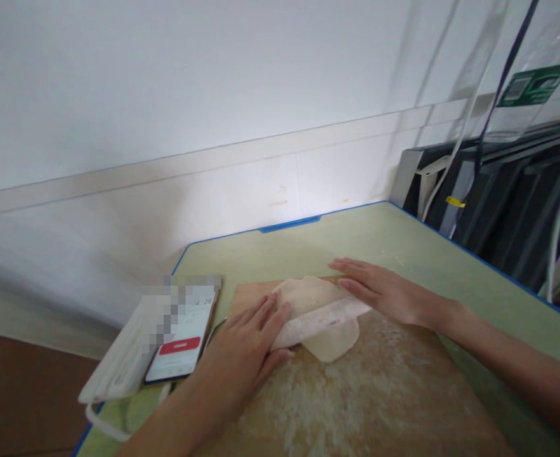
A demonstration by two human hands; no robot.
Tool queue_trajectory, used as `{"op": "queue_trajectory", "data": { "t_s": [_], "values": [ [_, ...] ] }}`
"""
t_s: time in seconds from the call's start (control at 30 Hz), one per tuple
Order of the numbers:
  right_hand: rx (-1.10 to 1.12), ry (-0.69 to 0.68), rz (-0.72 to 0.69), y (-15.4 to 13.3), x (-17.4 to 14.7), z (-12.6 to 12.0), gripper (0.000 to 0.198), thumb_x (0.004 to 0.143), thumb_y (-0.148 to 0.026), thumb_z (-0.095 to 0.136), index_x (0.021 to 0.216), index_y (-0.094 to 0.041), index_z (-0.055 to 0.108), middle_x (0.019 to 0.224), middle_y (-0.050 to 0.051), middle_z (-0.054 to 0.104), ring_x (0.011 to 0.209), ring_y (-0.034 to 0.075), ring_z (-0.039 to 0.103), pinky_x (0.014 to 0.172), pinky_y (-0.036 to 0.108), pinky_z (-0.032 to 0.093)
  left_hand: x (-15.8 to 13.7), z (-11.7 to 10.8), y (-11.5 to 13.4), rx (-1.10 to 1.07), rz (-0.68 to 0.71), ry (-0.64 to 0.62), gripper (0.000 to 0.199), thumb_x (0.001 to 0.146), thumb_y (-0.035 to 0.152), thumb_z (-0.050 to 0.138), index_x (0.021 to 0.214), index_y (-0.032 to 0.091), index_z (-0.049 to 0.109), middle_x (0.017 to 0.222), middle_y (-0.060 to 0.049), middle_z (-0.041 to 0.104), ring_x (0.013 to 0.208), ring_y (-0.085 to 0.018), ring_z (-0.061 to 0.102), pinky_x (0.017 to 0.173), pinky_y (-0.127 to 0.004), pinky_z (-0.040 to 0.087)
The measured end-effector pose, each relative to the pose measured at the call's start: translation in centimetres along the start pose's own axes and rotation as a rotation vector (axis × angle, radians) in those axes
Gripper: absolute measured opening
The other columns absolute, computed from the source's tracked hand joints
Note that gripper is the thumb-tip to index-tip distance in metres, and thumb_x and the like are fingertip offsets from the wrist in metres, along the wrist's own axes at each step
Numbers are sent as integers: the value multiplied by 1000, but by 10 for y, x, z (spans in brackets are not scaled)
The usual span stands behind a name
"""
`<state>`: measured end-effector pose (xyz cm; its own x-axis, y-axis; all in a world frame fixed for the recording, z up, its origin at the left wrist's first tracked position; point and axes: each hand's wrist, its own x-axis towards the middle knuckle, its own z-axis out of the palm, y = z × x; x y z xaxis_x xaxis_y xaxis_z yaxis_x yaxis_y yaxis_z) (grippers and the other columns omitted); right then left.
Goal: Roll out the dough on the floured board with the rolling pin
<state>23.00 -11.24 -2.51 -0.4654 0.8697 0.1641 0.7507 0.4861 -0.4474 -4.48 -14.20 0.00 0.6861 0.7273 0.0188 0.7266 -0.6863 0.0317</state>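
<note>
A flour-dusted rolling pin (320, 320) lies slantwise across a thin, flattened sheet of dough (303, 295). The dough shows on both sides of the pin, with an uneven rounded edge. My left hand (251, 336) rests over the pin's left end, fingers stretched out and the thumb on the near side. At the other end, my right hand (389, 292) lies flat across the pin with its fingers extended past it. Both pin ends are hidden under the palms. Beneath everything is a wooden board (356, 400) streaked with white flour.
A phone (182, 336) with a lit screen leans on a white device with a cable (108, 431), left of the board. The green table (346, 238) has a blue edge against the wall. Dark panels (512, 190), hanging cords and a plastic bottle (536, 82) are at the right.
</note>
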Motion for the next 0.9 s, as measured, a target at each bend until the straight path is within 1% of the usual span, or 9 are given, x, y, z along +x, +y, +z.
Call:
{"op": "queue_trajectory", "data": {
  "t_s": [0.1, 0.23, 0.33, 0.4, 0.5, 0.73, 0.83, 0.9],
  "values": [
    [-21, 22, -16, 2, 4, 2, 52, 91, -48, 22, 133, -20, 37, 135, 7, 42, 127, 20, 31, 105, 46, 22, 3, -4, -1, 3, -29, -19, 52, 87, 40, 43, 134, 19, 30, 140, -9, 31, 127, -21, 31, 101, -39, 32],
    [-65, -88, -117, -1, 2, -5, 50, 93, -42, 18, 133, -19, 36, 136, 7, 40, 127, 18, 29, 106, 43, 22, 3, -6, 4, 16, -37, -65, 54, 87, 38, 44, 134, 17, 29, 140, -11, 30, 128, -21, 29, 101, -39, 31],
    [-103, -158, -119, -1, -2, -10, 49, 93, -40, 17, 133, -18, 37, 137, 8, 39, 127, 20, 29, 105, 44, 23, 1, -5, 12, 37, -42, -84, 57, 84, 37, 49, 133, 15, 31, 140, -13, 30, 127, -23, 30, 100, -40, 33],
    [-109, -175, -157, 0, -5, -11, 47, 93, -39, 20, 133, -20, 38, 137, 6, 39, 127, 20, 29, 105, 45, 22, -1, -5, 17, 46, -49, -96, 58, 82, 37, 52, 132, 15, 33, 139, -14, 31, 126, -25, 31, 99, -42, 34],
    [-86, -135, -190, -1, -5, -10, 45, 93, -38, 23, 133, -22, 37, 136, 4, 41, 127, 19, 30, 105, 44, 22, -1, -4, 20, 50, -43, -92, 57, 81, 36, 53, 131, 15, 35, 138, -13, 33, 125, -26, 33, 98, -42, 36],
    [-65, 39, -36, -5, 3, -3, 51, 92, -43, 21, 127, -15, 45, 130, 9, 48, 121, 21, 40, 102, 42, 29, 6, 2, 1, 46, -29, -8, 50, 85, 42, 46, 128, 17, 39, 137, -11, 36, 125, -24, 34, 100, -41, 34],
    [-55, 76, -15, -5, 4, -1, 51, 92, -43, 21, 126, -14, 46, 128, 10, 50, 118, 21, 43, 100, 43, 31, 8, 4, -3, 58, -32, 1, 51, 85, 43, 45, 128, 16, 39, 137, -11, 36, 125, -24, 35, 99, -41, 34],
    [-52, 75, -19, -5, 4, -1, 52, 92, -43, 20, 125, -12, 46, 128, 11, 50, 118, 22, 43, 100, 42, 31, 8, 4, -2, 76, -32, 5, 50, 85, 42, 46, 127, 16, 39, 137, -11, 37, 124, -24, 36, 99, -40, 35]
  ]
}}
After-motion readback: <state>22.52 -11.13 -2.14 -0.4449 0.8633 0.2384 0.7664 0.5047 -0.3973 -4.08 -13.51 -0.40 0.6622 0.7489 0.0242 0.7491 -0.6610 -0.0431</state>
